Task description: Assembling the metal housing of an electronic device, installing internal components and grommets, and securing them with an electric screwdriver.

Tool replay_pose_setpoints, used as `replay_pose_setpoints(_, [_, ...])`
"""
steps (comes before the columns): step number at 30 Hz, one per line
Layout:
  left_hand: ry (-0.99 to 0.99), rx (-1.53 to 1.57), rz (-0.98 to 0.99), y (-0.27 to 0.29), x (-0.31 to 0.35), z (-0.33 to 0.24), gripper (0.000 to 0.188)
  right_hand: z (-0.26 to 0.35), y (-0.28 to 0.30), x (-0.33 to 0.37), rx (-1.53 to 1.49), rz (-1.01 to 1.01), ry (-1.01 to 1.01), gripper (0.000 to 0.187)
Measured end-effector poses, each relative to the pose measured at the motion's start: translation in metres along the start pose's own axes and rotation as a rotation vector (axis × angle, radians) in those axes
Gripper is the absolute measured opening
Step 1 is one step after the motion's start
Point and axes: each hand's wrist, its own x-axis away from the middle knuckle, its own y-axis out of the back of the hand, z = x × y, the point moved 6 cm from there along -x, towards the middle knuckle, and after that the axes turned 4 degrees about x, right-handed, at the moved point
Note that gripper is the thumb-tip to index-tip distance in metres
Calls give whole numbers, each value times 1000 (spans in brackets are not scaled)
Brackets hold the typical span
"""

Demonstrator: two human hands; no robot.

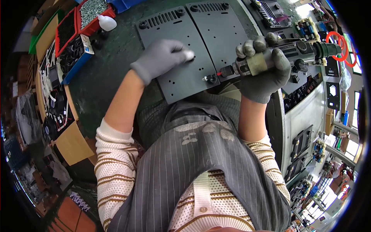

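My left hand (160, 58), in a grey glove, rests flat on a dark grey metal plate (181, 73) on the green bench, fingertips pressing near its middle. My right hand (266, 65), also gloved, grips a powered screwdriver (286, 56) held sideways. Its tip points left at a small black foot (211, 79) on the plate's near right corner. A second, similar plate (216, 27) with a slotted vent lies just beyond to the right.
Red and blue bins (83, 23) of screws and black parts stand at the far left, beside a small white bottle (106, 22). Cardboard boxes (73, 143) with fans and cables line the left. Black metal housings (305, 116) and circuit boards are stacked on the right.
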Motion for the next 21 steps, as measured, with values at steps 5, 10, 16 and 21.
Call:
replay_pose_setpoints(5, [253, -175, 75, 16, 47, 13, 27, -11, -9, 7, 46, 48, -24, 36])
replay_pose_setpoints(10, [188, -145, -172, 22, 65, 6, 34, -26, -28, 10, 75, 91, -63, 36])
replay_pose_setpoints(16, [24, -88, -276, 5, 97, 2, 33, -39, -47, 17, 138, 165, -88, 36])
replay_pose_setpoints(21, [24, -77, -321, -18, 123, -8, 33, -56, -64, 27, 136, 178, -119, 37])
